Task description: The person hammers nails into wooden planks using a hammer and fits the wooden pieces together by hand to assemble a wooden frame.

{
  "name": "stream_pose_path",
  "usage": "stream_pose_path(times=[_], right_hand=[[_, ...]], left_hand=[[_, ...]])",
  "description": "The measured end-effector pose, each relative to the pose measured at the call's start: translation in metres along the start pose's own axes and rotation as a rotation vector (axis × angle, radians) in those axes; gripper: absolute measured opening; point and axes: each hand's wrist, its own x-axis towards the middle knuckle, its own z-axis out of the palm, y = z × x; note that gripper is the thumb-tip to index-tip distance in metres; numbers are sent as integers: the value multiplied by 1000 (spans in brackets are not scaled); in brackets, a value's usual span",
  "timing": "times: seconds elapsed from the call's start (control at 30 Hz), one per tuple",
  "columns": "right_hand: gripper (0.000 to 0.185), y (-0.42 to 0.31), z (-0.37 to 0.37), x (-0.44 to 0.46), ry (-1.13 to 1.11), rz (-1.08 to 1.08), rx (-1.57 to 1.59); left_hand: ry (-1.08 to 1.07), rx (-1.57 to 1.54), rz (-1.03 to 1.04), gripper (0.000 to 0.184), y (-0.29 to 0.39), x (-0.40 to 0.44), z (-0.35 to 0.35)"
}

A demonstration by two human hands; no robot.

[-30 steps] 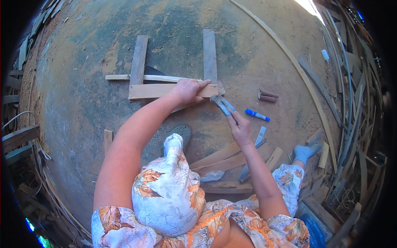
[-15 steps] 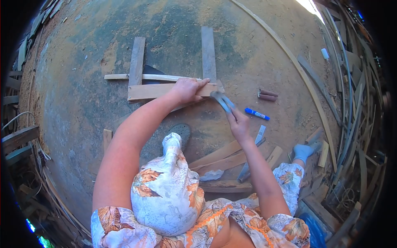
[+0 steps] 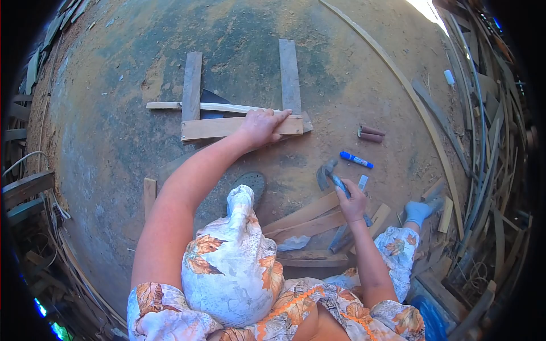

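My left hand (image 3: 263,126) grips a short pale wooden board (image 3: 219,128) near its right end, fingers wrapped over the top edge and one pointing along it. The board lies across the lower ends of two grey wooden slats, a left slat (image 3: 192,85) and a right slat (image 3: 289,74). Behind it runs a thin pale strip (image 3: 165,105), with a dark flat piece (image 3: 211,98) beside the left slat. My right hand (image 3: 354,203) is closed around the handle of a claw hammer (image 3: 325,174), held apart from the board, low and to the right.
A blue marker (image 3: 356,159) and a brown cylindrical object (image 3: 371,134) lie on the ground to the right. Wood offcuts (image 3: 307,216) are near my legs. A long curved strip (image 3: 406,85) crosses the right side, and stacked wood (image 3: 495,148) lines the far right.
My right hand has drawn the hammer down and to the right, away from the board's right end. My left hand stays on the board.
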Motion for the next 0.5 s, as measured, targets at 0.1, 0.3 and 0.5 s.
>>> stream_pose_path(times=[0.1,0.3,0.5], right_hand=[[26,24,4,-9,-157,40,-245],[34,-5,5,41,-113,-85,-128],[47,-43,64,112,-270,161,464]], left_hand=[[43,64,-33,75,3,-4,4],[44,84,-39,80,6,-13,-7],[144,-41,-283,69,-35,-8,-11]])
